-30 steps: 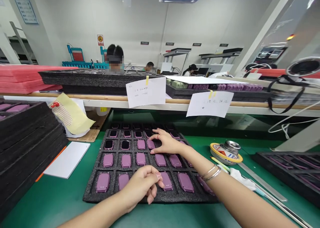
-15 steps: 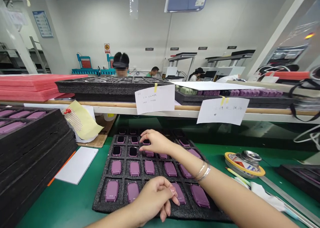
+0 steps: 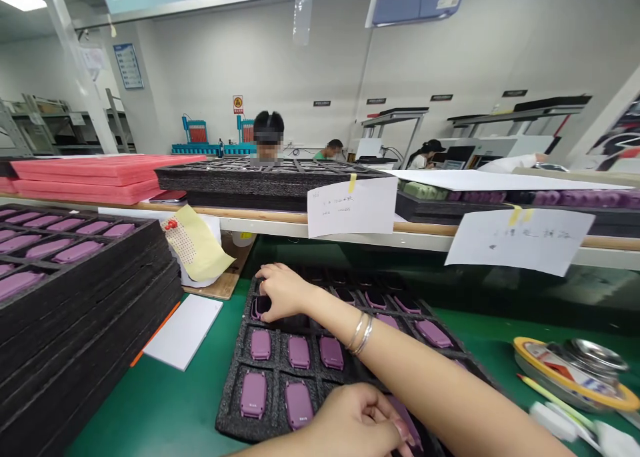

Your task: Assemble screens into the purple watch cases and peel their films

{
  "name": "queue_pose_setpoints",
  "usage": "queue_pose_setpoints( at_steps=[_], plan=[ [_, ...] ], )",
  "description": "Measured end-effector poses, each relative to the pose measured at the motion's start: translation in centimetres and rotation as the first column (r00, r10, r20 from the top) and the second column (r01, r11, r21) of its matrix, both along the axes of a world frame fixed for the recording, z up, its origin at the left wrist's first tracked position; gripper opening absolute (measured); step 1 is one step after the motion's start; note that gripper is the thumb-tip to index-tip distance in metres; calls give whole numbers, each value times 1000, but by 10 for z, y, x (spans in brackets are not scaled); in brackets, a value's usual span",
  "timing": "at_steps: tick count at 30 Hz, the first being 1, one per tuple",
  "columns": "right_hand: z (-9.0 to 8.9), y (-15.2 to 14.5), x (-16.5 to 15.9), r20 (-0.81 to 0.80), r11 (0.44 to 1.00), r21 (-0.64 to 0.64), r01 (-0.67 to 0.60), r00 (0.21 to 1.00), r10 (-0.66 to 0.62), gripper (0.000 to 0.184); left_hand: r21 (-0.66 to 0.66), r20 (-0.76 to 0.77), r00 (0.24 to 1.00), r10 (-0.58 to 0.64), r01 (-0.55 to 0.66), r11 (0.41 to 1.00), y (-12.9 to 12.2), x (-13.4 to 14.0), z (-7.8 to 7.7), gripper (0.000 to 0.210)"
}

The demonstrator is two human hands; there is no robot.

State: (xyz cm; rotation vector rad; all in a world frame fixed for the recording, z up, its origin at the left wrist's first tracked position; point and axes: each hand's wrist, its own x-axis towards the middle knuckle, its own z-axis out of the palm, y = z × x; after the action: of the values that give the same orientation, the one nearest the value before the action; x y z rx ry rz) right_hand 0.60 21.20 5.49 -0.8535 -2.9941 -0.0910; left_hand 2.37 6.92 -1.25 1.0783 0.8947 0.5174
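A black foam tray (image 3: pixel 231 403) with square pockets lies on the bench and holds rows of purple smartwatch bodies. Its front rows show purple backs, such as the watch body (image 3: pixel 253 393) at the near left corner. My right hand (image 3: pixel 285 291) reaches across to the tray's left column. Its thumb and fingers close around a dark-screened smartwatch (image 3: pixel 260 307), which they partly cover. My left hand (image 3: pixel 357 420) rests over the front of the tray with fingers curled in, and nothing shows between them. Beside its fingertips is another purple watch body (image 3: pixel 406 422), partly hidden.
Stacked black trays (image 3: pixel 100 290) stand at left, near a white pad (image 3: pixel 183 331). On the right sit a round yellow-rimmed container (image 3: pixel 575 377) and a pen (image 3: pixel 543 389). A shelf edge (image 3: pixel 420 237) with taped paper notes crosses behind. Several people sit beyond.
The view has swung left, shifting the scene to the right. My right hand has moved left across the tray and closed around a watch in the left column. My left hand stays curled.
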Motion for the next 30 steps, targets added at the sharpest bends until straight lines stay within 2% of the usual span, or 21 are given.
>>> queue_pose_setpoints(
  at_steps=[3, 5, 10, 14, 18, 25, 28, 30],
  plan=[
    [-6, 3, -12, 52, 999, -32, -15, 999, 17, 42, -4, -13, 1000, 0, 0, 1000, 0, 1, -3, 10],
    [-3, 11, -14, 74, 999, -46, -1, 997, 4, 38, -3, -17, 1000, -1, 1, 1000, 0, 1, -5, 11],
    [11, 40, -10, 154, 985, -66, 159, 977, -148, 31, 1, -18, 1000, 3, -3, 1000, 1, 2, -5, 14],
    [4, 51, -14, 247, 957, -115, 265, 941, -230, 29, -11, -29, 1000, -7, 7, 1000, 2, 3, -3, 19],
    [-1, 54, -9, 259, 950, -153, 273, 938, -228, 30, 0, -39, 999, -7, 7, 1000, 3, 3, -4, 19],
    [18, 67, 18, 359, 922, -166, 349, 892, -273, 30, 15, -27, 999, -18, 18, 1000, 6, 1, -10, 10],
    [15, 65, 25, 412, 908, -204, 366, 873, -260, 29, 15, -20, 1000, -20, 20, 1000, 6, 2, -11, 10],
    [10, 60, 28, 389, 914, -220, 340, 890, -238, 32, 14, -19, 1000, -14, 15, 1000, 5, 2, -11, 11]
  ],
)
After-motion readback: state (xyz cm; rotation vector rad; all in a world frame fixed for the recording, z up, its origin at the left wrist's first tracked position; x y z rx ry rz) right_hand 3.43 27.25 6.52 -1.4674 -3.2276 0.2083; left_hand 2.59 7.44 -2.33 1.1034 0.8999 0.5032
